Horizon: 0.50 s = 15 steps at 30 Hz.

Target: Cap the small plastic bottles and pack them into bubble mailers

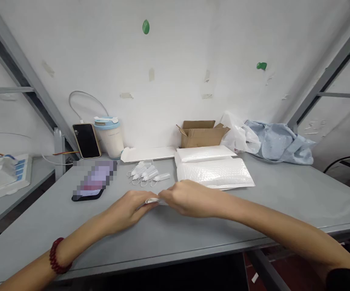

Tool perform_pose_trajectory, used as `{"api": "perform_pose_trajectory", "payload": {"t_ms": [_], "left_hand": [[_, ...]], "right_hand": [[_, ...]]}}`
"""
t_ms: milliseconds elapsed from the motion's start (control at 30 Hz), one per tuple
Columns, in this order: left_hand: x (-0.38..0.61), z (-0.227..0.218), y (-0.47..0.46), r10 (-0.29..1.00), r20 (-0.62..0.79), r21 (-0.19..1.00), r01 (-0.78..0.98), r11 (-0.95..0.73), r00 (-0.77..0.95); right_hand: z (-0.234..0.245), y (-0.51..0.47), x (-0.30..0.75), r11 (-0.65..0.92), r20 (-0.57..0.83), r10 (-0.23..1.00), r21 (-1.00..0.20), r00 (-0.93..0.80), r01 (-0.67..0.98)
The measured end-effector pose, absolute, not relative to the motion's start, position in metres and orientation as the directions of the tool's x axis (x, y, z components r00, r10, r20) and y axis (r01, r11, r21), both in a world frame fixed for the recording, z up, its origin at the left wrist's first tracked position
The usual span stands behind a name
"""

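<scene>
My left hand pinches one end of a small white, folded-looking piece, low over the front half of the grey table. My right hand is closed on the other end, its knuckles up, and hides most of it; I cannot make out its exact kind. Just beyond my hands lie several small clear plastic bottles with thin loops at their ends. White bubble mailers lie flat and overlapping behind my right hand.
A blurred-out phone lies at left. Behind it are an upright phone on a cable and a lidded cup. Along the wall stand a white flat strip, an open cardboard box, a plastic bag and blue cloth bag.
</scene>
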<state>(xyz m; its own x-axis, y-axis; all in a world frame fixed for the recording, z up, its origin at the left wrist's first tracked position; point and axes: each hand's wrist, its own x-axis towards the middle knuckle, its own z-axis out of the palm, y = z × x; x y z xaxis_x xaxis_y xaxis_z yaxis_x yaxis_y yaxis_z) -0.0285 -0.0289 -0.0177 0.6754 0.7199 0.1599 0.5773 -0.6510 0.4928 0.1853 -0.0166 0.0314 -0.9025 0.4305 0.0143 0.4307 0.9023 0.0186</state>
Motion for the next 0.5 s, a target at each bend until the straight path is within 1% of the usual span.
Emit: {"api": "perform_pose_trajectory", "payload": {"t_ms": [67, 133, 200, 267, 333, 367, 400, 433, 467, 500], "left_hand": [[-0.026, -0.007, -0.021, 0.756, 0.231, 0.499, 0.592, -0.632, 0.612], [-0.022, 0.005, -0.011, 0.816, 0.290, 0.531, 0.625, -0.572, 0.500], [-0.015, 0.016, 0.001, 0.862, 0.284, 0.622, 0.604, -0.499, 0.419], [-0.005, 0.022, 0.014, 0.903, 0.227, 0.750, 0.526, -0.400, 0.364], [0.010, 0.022, 0.029, 0.930, 0.185, 0.858, 0.410, -0.311, 0.319], [0.018, 0.021, 0.038, 0.939, 0.175, 0.896, 0.346, -0.276, 0.297], [0.027, 0.019, 0.046, 0.950, 0.172, 0.928, 0.282, -0.245, 0.262], [0.035, 0.016, 0.055, 0.962, 0.140, 0.957, 0.218, -0.192, 0.236], [0.044, 0.014, 0.064, 0.976, 0.075, 0.981, 0.159, -0.109, 0.204], [0.052, 0.012, 0.072, 0.980, 0.043, 0.987, 0.143, -0.072, 0.195]], "right_hand": [[0.048, -0.007, 0.200, 0.867, 0.048, 0.495, -0.100, -0.868, 0.489], [0.064, 0.003, 0.220, 0.784, 0.050, 0.613, -0.160, -0.789, 0.599], [0.077, 0.014, 0.243, 0.692, 0.020, 0.713, -0.185, -0.701, 0.698], [0.083, 0.026, 0.264, 0.609, 0.066, 0.789, -0.225, -0.611, 0.761], [0.082, 0.040, 0.281, 0.559, 0.157, 0.829, -0.281, -0.537, 0.780], [0.079, 0.047, 0.287, 0.545, 0.248, 0.837, -0.279, -0.489, 0.791], [0.073, 0.055, 0.293, 0.542, 0.360, 0.821, -0.244, -0.444, 0.804], [0.066, 0.062, 0.297, 0.528, 0.488, 0.782, -0.190, -0.387, 0.828], [0.059, 0.069, 0.301, 0.500, 0.602, 0.728, -0.136, -0.329, 0.855], [0.050, 0.075, 0.304, 0.479, 0.667, 0.679, -0.088, -0.305, 0.873]]}}
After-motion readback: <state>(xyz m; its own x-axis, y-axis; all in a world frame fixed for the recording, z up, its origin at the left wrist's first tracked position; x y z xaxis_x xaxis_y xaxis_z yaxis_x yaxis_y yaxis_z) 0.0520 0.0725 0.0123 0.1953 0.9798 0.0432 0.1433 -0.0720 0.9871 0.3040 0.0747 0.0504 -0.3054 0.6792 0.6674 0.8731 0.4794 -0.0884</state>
